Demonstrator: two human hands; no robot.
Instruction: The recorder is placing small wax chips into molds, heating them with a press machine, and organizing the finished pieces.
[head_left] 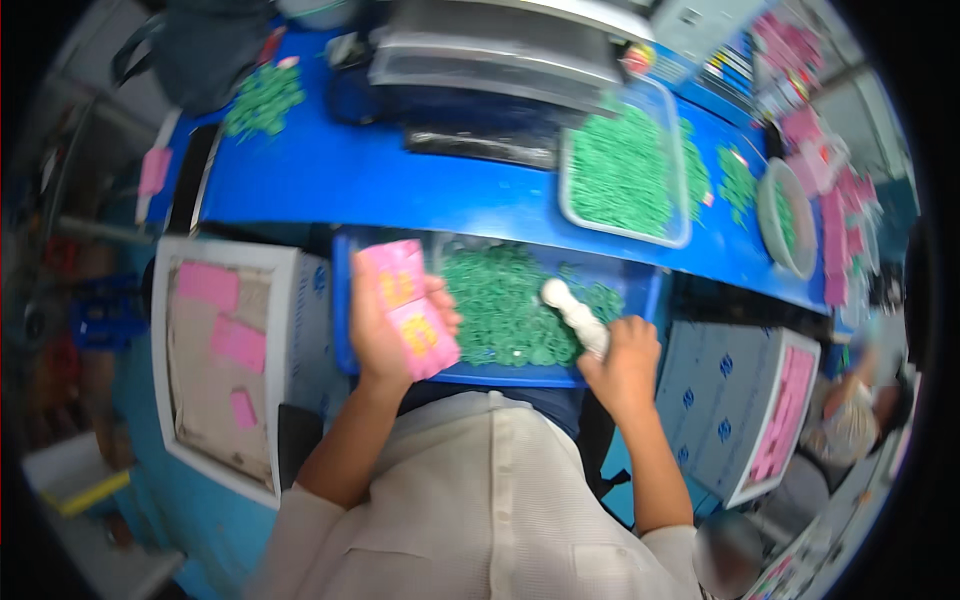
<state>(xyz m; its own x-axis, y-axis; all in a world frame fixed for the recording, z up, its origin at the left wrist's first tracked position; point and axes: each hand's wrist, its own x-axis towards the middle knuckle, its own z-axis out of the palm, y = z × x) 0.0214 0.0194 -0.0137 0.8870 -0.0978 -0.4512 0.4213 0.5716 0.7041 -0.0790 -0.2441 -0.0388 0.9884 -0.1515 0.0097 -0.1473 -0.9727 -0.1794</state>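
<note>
A blue bin [482, 376] sits before my waist, and many small green looped pieces [495, 300] fill it. Over its left side, my left hand [376, 335] grips flat pink packets [408, 312] with yellow markings, thumb along one side and fingertips curled round the other. My right hand [628, 368], at the bin's front right, is closed round the lower end of a white knobbed stick [574, 312]. The stick's rounded tip slants up and left over the green pieces. Its lower end is hidden in my fingers.
Beyond the bin runs a blue table [330, 180] with a clear tub [685, 235] of green pieces, a white bowl [805, 265] and stacked grey trays [490, 60]. White-framed boxes with pink packets, one left [165, 350] and one right [740, 480], flank me. A person [845, 430] is at far right.
</note>
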